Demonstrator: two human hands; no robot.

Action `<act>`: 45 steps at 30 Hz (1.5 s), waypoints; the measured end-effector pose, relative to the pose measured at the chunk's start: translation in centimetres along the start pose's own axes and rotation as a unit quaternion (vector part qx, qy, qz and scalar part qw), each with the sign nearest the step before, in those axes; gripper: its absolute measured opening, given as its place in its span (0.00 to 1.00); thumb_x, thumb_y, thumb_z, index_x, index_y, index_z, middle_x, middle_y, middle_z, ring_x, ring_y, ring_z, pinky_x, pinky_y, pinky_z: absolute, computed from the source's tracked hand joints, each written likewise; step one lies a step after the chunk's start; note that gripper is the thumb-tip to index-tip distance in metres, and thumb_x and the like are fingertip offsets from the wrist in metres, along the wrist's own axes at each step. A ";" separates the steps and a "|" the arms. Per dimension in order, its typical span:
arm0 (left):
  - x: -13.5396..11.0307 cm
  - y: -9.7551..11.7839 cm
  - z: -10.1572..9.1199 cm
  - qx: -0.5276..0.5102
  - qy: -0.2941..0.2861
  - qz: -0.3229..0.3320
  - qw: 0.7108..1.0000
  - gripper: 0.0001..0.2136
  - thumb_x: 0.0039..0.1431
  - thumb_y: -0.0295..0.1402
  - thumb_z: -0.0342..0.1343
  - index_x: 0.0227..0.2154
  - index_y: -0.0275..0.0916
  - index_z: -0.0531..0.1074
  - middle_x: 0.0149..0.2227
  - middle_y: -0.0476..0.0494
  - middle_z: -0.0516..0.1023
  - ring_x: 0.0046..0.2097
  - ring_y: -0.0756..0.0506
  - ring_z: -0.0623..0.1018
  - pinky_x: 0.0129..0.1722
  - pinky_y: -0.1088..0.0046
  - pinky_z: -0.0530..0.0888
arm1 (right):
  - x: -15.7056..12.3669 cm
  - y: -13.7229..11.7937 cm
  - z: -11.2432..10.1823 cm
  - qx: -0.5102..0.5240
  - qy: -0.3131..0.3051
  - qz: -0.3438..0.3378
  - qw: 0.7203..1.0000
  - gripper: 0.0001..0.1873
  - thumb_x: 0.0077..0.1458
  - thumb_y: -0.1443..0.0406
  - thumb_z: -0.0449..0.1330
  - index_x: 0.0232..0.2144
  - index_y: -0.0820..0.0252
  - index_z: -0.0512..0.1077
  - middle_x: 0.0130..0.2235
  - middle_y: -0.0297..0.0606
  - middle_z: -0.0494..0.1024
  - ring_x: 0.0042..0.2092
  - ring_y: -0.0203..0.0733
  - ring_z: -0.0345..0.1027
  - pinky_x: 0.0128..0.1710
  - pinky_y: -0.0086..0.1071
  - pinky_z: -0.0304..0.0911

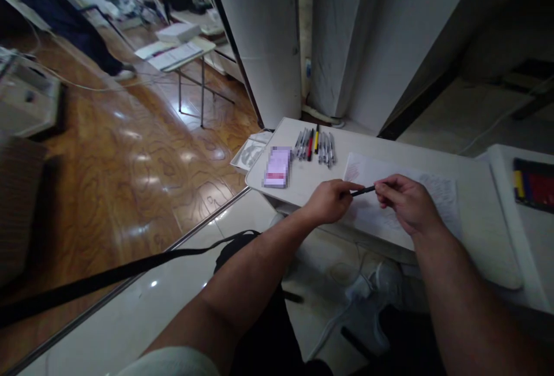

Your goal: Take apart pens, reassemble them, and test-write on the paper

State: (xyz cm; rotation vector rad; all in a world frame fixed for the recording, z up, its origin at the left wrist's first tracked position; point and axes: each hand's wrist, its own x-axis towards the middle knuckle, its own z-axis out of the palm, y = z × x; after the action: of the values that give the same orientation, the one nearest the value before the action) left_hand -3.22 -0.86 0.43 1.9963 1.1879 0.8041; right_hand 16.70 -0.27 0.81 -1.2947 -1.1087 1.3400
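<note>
Between my two hands is a slim black pen [362, 191], held level above a sheet of paper [402, 171]. My left hand [331, 200] grips one end, its index finger stretched along the barrel. The other end is pinched by the thumb and fingers of my right hand [404, 200]. Dark handwriting covers much of the paper's right side, and a reddish patch of writing shows at its upper left. Beyond my left hand lie several clear pens [326, 148] in a row, with a red marker [310, 144] and a yellow marker [317, 138] among them.
The narrow white table [476, 191] stands against a grey pillar [270, 41]. A phone-like blurred object [277, 167] lies at its left end. A white box [250, 152] sits beside that end. A folding table [203, 46] and a person's leg [82, 30] are farther left.
</note>
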 end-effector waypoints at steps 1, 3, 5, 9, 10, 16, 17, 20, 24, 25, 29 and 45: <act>-0.1 0.1 0.0 0.004 0.003 0.002 1.000 0.20 0.55 0.24 0.51 0.49 0.40 0.77 0.38 0.44 0.80 0.37 0.48 0.76 0.41 0.73 0.72 | 0.0 0.0 0.1 -0.003 0.003 0.002 1.000 0.13 0.42 0.60 0.71 0.26 0.60 0.73 0.20 0.30 0.71 0.22 0.31 0.62 0.20 0.25 0.59; -0.1 0.2 -0.1 0.011 0.005 0.003 1.000 0.19 0.55 0.24 0.51 0.48 0.41 0.77 0.37 0.44 0.79 0.37 0.48 0.76 0.41 0.73 0.72 | -0.1 0.0 0.2 -0.010 0.004 0.004 1.000 0.14 0.42 0.59 0.71 0.24 0.60 0.71 0.19 0.30 0.70 0.21 0.31 0.61 0.20 0.25 0.58; -0.1 0.3 -0.2 0.012 0.005 0.002 1.000 0.19 0.55 0.24 0.51 0.48 0.41 0.77 0.36 0.44 0.79 0.37 0.48 0.76 0.41 0.72 0.72 | -0.1 0.0 0.3 -0.015 0.007 0.006 1.000 0.15 0.42 0.58 0.71 0.23 0.60 0.70 0.18 0.29 0.69 0.20 0.30 0.61 0.19 0.25 0.58; 0.0 0.4 -0.2 0.001 -0.007 -0.015 1.000 0.19 0.55 0.24 0.51 0.49 0.40 0.77 0.38 0.44 0.81 0.38 0.48 0.77 0.42 0.72 0.72 | -0.1 -0.1 0.4 -0.008 0.015 0.006 1.000 0.14 0.42 0.58 0.70 0.26 0.60 0.73 0.20 0.30 0.70 0.21 0.31 0.61 0.20 0.26 0.59; 0.0 0.5 -0.2 -0.005 -0.012 -0.021 1.000 0.19 0.56 0.24 0.51 0.49 0.40 0.77 0.39 0.43 0.81 0.38 0.48 0.77 0.42 0.72 0.72 | -0.2 -0.2 0.4 -0.002 0.014 0.005 1.000 0.14 0.42 0.58 0.70 0.28 0.61 0.74 0.21 0.31 0.71 0.22 0.31 0.62 0.20 0.26 0.59; 0.1 0.3 -0.1 -0.035 -0.018 -0.024 0.999 0.19 0.57 0.25 0.50 0.49 0.38 0.76 0.40 0.43 0.81 0.38 0.48 0.77 0.41 0.72 0.72 | -0.3 -0.6 0.2 0.006 -0.005 -0.011 1.000 0.15 0.41 0.62 0.70 0.33 0.60 0.76 0.22 0.32 0.71 0.24 0.33 0.63 0.20 0.27 0.59; 0.1 0.3 -0.1 -0.034 -0.017 -0.021 0.999 0.19 0.56 0.24 0.50 0.49 0.38 0.77 0.39 0.43 0.81 0.37 0.48 0.77 0.41 0.72 0.72 | -0.3 -0.6 0.2 0.003 -0.006 -0.013 1.000 0.14 0.41 0.62 0.70 0.33 0.61 0.76 0.22 0.32 0.71 0.24 0.33 0.62 0.20 0.27 0.59; 0.1 0.2 -0.2 -0.022 -0.010 -0.012 1.000 0.19 0.56 0.24 0.50 0.49 0.39 0.77 0.38 0.43 0.81 0.36 0.48 0.76 0.39 0.73 0.72 | -0.2 -0.4 0.2 -0.006 -0.007 -0.011 1.000 0.13 0.41 0.60 0.70 0.29 0.61 0.75 0.21 0.32 0.70 0.23 0.32 0.62 0.20 0.27 0.60; 0.0 0.2 -0.2 -0.008 0.001 -0.001 1.000 0.19 0.55 0.24 0.51 0.48 0.39 0.77 0.38 0.43 0.80 0.36 0.49 0.76 0.41 0.73 0.71 | -0.2 -0.2 0.4 -0.015 0.004 -0.002 1.000 0.15 0.41 0.57 0.71 0.24 0.60 0.71 0.20 0.31 0.70 0.21 0.31 0.61 0.19 0.26 0.58; 0.0 0.1 -0.2 -0.007 0.003 -0.001 1.000 0.19 0.55 0.24 0.51 0.48 0.39 0.77 0.38 0.43 0.80 0.37 0.49 0.76 0.41 0.73 0.71 | -0.2 -0.1 0.5 -0.016 0.007 0.000 1.000 0.16 0.41 0.57 0.71 0.23 0.60 0.71 0.20 0.31 0.70 0.21 0.31 0.61 0.19 0.26 0.58; 0.0 0.0 -0.1 -0.012 0.002 -0.001 1.000 0.19 0.55 0.24 0.51 0.49 0.39 0.77 0.39 0.43 0.80 0.38 0.48 0.77 0.41 0.73 0.72 | -0.2 -0.2 0.7 0.000 0.016 0.009 1.000 0.16 0.41 0.56 0.71 0.25 0.61 0.72 0.22 0.32 0.72 0.21 0.31 0.61 0.19 0.26 0.58; 0.0 0.3 -0.3 -0.002 -0.007 -0.013 1.000 0.19 0.55 0.24 0.50 0.48 0.39 0.77 0.41 0.43 0.81 0.39 0.47 0.78 0.43 0.72 0.73 | -0.2 -0.2 0.3 -0.009 -0.004 0.003 1.000 0.15 0.40 0.61 0.70 0.31 0.61 0.76 0.22 0.33 0.72 0.23 0.34 0.64 0.20 0.27 0.59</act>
State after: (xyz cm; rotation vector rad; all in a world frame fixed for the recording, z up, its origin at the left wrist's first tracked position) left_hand -3.31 -0.91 0.79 1.9757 1.2010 0.7782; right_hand 16.39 -0.44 1.00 -1.3085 -1.1261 1.3431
